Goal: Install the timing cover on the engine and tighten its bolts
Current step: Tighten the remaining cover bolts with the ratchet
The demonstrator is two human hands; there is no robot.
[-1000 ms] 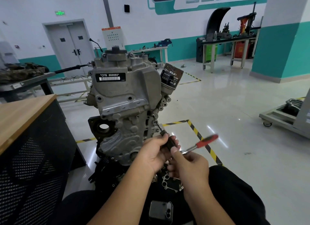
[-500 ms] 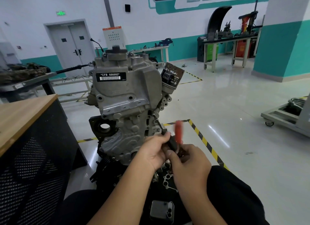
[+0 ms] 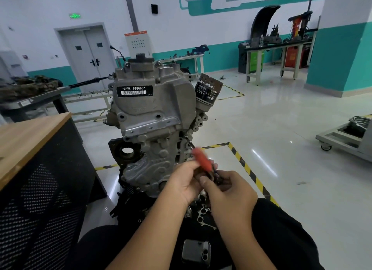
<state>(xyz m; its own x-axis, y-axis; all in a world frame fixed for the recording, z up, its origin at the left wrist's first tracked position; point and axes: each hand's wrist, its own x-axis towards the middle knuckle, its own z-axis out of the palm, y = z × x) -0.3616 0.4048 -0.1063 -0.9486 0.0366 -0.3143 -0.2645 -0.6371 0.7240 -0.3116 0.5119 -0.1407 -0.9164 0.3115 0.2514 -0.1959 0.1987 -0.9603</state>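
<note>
Timing cover (image 3: pixel 153 140) sits mounted on the engine (image 3: pixel 141 100) front. Both hands meet at its lower right edge: left hand (image 3: pixel 186 181) curls around the tool shaft, right hand (image 3: pixel 227 191) grips the ratchet (image 3: pixel 203 161). Its red handle is motion-blurred; socket and bolt are hidden behind the fingers.

Ratchet's red handle (image 3: pixel 202 160) swings from pointing right to upright, now tilted up-left; right hand (image 3: pixel 229 191) turns with it.
</note>
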